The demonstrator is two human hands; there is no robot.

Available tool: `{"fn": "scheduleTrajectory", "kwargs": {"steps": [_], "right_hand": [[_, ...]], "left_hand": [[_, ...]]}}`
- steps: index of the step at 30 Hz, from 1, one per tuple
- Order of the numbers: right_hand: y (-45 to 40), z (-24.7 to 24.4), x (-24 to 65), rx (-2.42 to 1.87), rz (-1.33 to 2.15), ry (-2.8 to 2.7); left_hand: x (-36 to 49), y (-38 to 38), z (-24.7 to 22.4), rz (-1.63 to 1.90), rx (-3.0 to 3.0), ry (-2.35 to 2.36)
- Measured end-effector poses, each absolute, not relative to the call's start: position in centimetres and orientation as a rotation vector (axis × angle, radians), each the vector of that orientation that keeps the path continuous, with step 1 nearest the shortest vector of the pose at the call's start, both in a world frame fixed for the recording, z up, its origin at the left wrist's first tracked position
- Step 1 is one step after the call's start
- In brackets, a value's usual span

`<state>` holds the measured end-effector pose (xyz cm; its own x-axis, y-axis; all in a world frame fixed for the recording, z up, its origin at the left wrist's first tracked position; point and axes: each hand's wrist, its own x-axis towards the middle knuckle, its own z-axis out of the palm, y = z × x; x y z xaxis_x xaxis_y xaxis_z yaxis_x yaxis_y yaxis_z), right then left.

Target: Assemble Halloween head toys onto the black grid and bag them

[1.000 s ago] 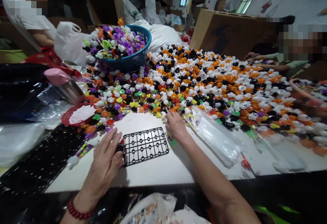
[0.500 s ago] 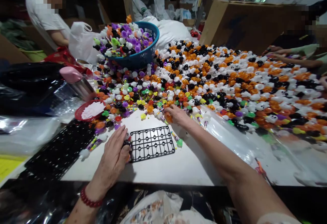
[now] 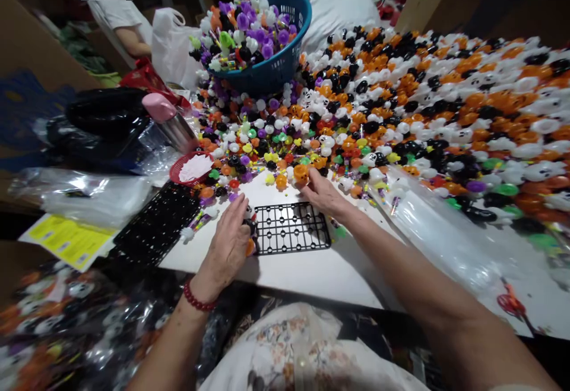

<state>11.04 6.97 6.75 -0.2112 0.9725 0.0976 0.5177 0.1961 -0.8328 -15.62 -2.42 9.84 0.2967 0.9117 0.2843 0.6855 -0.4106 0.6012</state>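
The left hand (image 3: 231,239) lay at the left end of the black plastic rectangular grid (image 3: 291,229), fingers together and pointing forward. Small black and orange plastic figures (image 3: 250,239) showed between that hand and the grid; whether the hand clamped them could not be told. The right hand (image 3: 321,194) was just beyond the grid's far edge, its thumb and fingers closed on a round orange plastic figure (image 3: 301,173).

The grid lay flat on the white tabletop (image 3: 285,272). Beyond it and to its right spread a broad heap of orange, white and black plastic figures (image 3: 383,88), with green, purple and yellow ones mixed in. Behind the grid stood a round blue plastic basket (image 3: 285,64) full of coloured figures. To the grid's left were a shallow red plastic basket (image 3: 174,172) holding white paper slips (image 3: 195,167) and a stack of black perforated sheets (image 3: 155,224). To its right lay clear plastic bags (image 3: 436,233) and red-handled scissors (image 3: 511,303).
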Motion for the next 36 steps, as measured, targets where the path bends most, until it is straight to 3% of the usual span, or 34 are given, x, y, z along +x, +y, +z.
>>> {"fn": "scheduleTrajectory", "kwargs": {"steps": [3,9,19,36], "right_hand": [[6.4,5.2,6.9,-1.248,1.226,-1.563],[7.9,1.6,0.4,-1.159,1.366,-1.447],[7.4,4.6,-0.3,-1.366,1.073,-1.97],[7.6,5.1,0.0,-1.325,0.88,-2.235]], "left_hand": [[-15.6,-2.3,9.7,0.833,2.214,1.463],[-15.6,-2.4,9.5,0.832,2.199,1.466],[-15.8,-2.5,9.0,0.845,2.159,1.433],[-16.2,-1.9,8.6,0.85,2.197,1.492]]}}
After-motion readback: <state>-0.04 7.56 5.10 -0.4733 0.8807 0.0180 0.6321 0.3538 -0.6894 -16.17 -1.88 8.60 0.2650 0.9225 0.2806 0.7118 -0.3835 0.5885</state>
